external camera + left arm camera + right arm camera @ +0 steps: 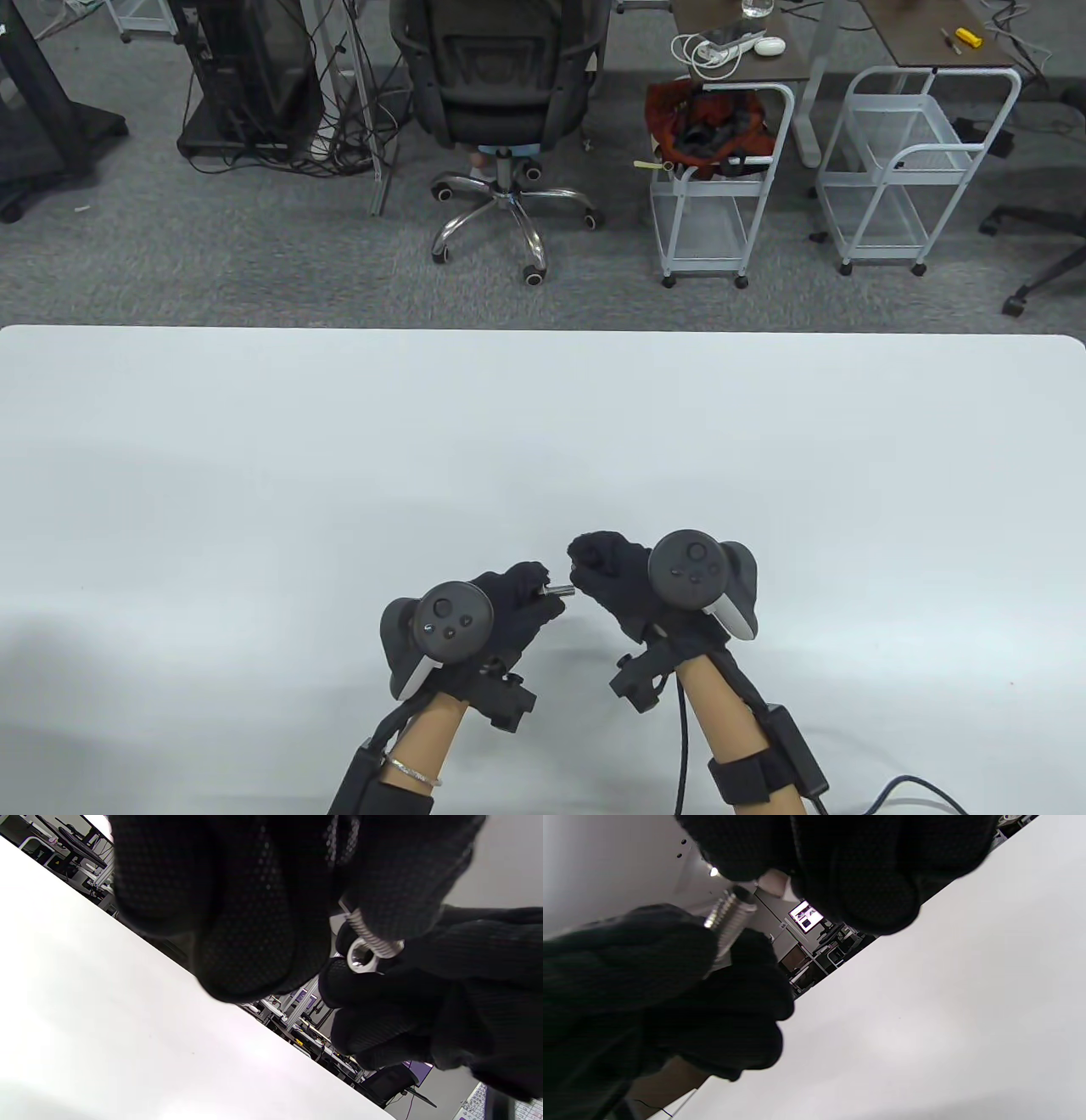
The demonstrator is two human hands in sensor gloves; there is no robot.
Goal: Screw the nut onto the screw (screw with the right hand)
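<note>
Holding the threaded screw in its grip above the worktop, the left hand pointed its tip at the right hand, whose grip pinched the nut at that tip, barely started, leaving nearly all the threading undone.

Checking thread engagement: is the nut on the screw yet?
Cannot tell: the nut sits at the screw tip, threading unclear.

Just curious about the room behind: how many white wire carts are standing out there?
2: one white cart holding a red bag, another white cart to its right. More may be out of frame.
</note>
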